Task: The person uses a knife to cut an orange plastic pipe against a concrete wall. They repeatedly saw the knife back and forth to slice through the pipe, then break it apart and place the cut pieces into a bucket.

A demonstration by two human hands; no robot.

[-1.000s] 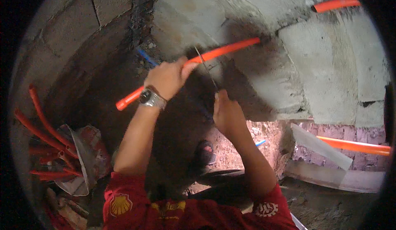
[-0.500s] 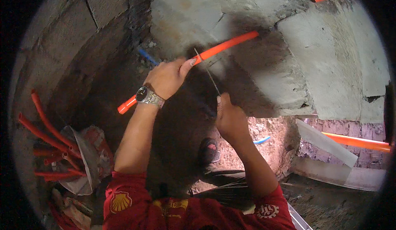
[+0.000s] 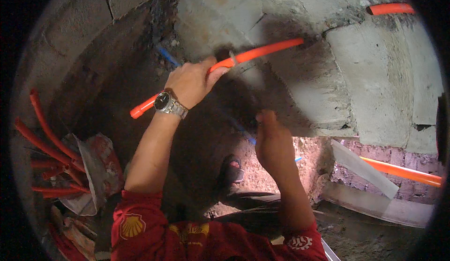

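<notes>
The right hand point(image 3: 275, 141), gripping a thin, pale blade point(image 3: 233, 58), has drawn back — likely deepening a cut — while the left hand point(image 3: 190, 85) clasps the tubular orange plastic pipe point(image 3: 269, 50).

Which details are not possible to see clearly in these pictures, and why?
Held orange pipe, head view: one stretch is covered by the left hand.
Thin blade, head view: blurred; near end hidden by the right hand.
Upper-right pipe, head view: right end cut off by the dark edge.
</notes>
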